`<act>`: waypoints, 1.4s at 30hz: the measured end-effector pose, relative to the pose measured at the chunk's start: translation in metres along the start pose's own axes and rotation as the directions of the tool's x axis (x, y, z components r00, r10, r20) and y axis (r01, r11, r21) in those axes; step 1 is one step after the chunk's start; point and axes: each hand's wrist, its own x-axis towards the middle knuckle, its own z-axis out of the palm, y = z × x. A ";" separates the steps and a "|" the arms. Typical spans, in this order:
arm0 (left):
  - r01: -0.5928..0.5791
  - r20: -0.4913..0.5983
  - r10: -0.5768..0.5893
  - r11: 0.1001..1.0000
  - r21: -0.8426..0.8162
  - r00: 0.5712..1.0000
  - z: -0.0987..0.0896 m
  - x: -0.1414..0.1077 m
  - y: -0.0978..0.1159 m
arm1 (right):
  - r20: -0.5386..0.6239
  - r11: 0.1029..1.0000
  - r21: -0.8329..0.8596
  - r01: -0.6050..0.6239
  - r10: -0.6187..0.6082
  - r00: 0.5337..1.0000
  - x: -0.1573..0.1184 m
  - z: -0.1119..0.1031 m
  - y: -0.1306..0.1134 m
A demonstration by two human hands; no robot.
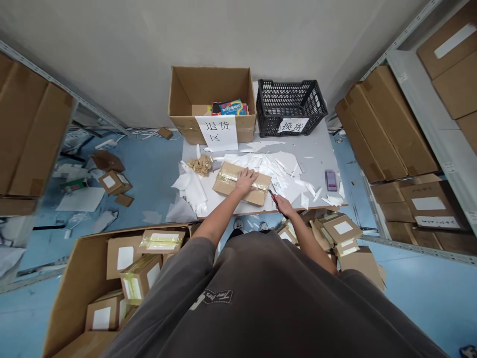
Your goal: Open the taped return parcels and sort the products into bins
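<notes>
A taped cardboard box (228, 185) lies slightly turned on the white table (246, 137). My left hand (246, 181) rests on its top with the fingers stretched out, across the strip of yellowish tape. My right hand (283, 205) is closed around a utility knife (274, 197) with a red and black handle. The knife points at the right end of the box, close to the end of the tape; whether the blade touches it I cannot tell. Torn white paper and film (286, 164) lie behind and beside the box.
At the table's back stand a labelled cardboard carton (179, 127) with colourful packages inside and a black plastic crate (266, 130). A large carton of parcels (61, 298) is at my left, more parcels (341, 228) at my right. Crumpled brown paper (201, 165) lies left of the box.
</notes>
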 end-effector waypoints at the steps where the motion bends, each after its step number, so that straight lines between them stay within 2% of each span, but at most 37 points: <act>1: -0.010 -0.018 0.010 1.000 -0.001 1.000 0.002 -0.002 0.000 | -0.027 0.998 -0.064 0.027 -0.029 0.999 0.001 0.000 -0.001; 9: 0.046 -0.110 -0.043 0.999 0.019 0.993 0.021 -0.022 0.004 | -0.036 0.888 -0.424 0.178 -0.213 0.976 0.008 -0.003 -0.011; 16: 0.053 -0.143 -0.053 0.999 -0.003 0.988 0.037 -0.038 0.011 | -0.056 0.734 -0.668 0.117 -0.207 0.977 0.006 -0.006 -0.017; 26: 0.086 -0.158 -0.087 0.996 -0.012 0.984 0.042 -0.039 0.011 | -0.058 0.732 -0.665 0.151 -0.252 0.966 0.016 -0.014 -0.012; 31: 0.093 -0.174 -0.092 0.996 -0.007 0.980 0.042 -0.041 0.012 | -0.051 0.698 -0.696 0.169 -0.283 0.958 0.015 -0.017 -0.011; 37: 0.095 -0.192 -0.102 0.994 -0.045 0.976 0.043 -0.042 0.013 | 0.014 0.653 -0.724 0.222 -0.309 0.951 0.011 0.000 -0.019; 42: 0.046 -0.309 -0.098 0.984 -0.170 0.946 0.052 -0.039 0.011 | -0.071 0.706 -0.692 0.149 -0.272 0.960 0.013 0.010 -0.022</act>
